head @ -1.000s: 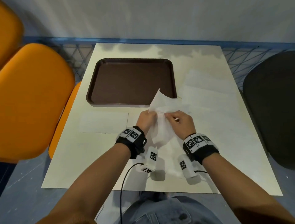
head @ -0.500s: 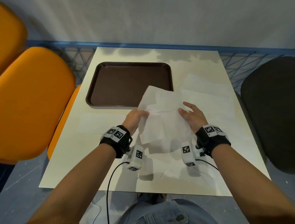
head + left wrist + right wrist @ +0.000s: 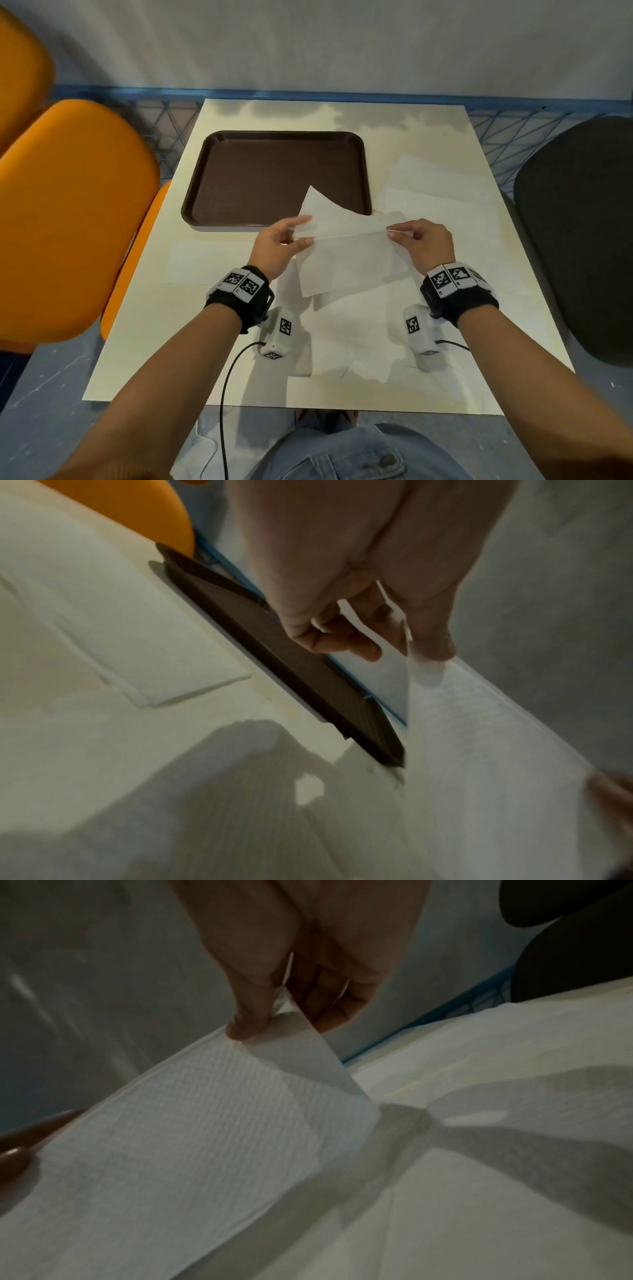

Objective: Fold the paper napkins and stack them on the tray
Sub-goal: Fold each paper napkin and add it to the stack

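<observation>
A white paper napkin (image 3: 346, 260) hangs in the air above the table, stretched between both hands along its top crease. My left hand (image 3: 301, 231) pinches its left end with thumb and fingers; my right hand (image 3: 397, 233) pinches its right end. One flap stands up over the tray's near right corner. The brown tray (image 3: 219, 178) lies bare at the table's far left. In the left wrist view the left hand (image 3: 407, 645) pinches the napkin (image 3: 479, 737) beside the tray (image 3: 308, 674). In the right wrist view the right hand (image 3: 281, 1020) pinches the napkin (image 3: 205, 1137).
Flat napkins lie on the table: one (image 3: 205, 263) near the tray's front, several (image 3: 442, 192) at the right, one (image 3: 356, 342) under the hands. Orange chairs (image 3: 68, 212) stand left, a black chair (image 3: 582, 233) right. A blue mesh rail (image 3: 513, 116) runs behind the cream table (image 3: 144, 342).
The hands drew apart and spread the napkin, which was bunched between them a second ago. It now hangs folded over along a straight top crease, held at both ends.
</observation>
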A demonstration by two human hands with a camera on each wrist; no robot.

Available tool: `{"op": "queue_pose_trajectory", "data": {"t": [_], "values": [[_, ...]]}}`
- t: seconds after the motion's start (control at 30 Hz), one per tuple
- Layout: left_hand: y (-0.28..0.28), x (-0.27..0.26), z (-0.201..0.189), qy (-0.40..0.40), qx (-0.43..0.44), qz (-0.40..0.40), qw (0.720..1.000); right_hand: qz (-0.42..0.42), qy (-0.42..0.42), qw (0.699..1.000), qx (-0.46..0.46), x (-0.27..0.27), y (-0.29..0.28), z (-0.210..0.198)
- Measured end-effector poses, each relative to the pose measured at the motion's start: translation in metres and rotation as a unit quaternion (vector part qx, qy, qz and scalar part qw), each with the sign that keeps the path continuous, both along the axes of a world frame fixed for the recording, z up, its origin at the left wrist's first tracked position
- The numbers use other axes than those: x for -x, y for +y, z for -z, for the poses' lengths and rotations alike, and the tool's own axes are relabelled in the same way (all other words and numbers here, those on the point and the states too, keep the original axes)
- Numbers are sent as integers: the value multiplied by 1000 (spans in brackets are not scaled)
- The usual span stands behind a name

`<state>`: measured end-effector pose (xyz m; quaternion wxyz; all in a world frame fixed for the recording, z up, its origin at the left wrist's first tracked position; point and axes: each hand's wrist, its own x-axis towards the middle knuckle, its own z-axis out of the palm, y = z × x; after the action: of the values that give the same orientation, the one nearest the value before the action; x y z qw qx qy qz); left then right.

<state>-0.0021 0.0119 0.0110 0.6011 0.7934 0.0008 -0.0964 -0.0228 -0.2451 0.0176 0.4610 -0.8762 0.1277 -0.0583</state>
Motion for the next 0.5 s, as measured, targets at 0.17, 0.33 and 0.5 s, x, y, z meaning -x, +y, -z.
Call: {"op": "queue_pose_trajectory", "data": {"t": [0.17, 0.33, 0.5], "values": [[7, -6, 0, -9, -74, 16, 997, 2, -70, 997, 28, 1, -6, -4], [13, -9, -10, -4, -72, 48, 996, -10, -58, 998, -22, 3, -15, -25], [3, -7, -10, -43, -209, 110, 971, -46, -32, 996, -76, 3, -11, -38]]}}
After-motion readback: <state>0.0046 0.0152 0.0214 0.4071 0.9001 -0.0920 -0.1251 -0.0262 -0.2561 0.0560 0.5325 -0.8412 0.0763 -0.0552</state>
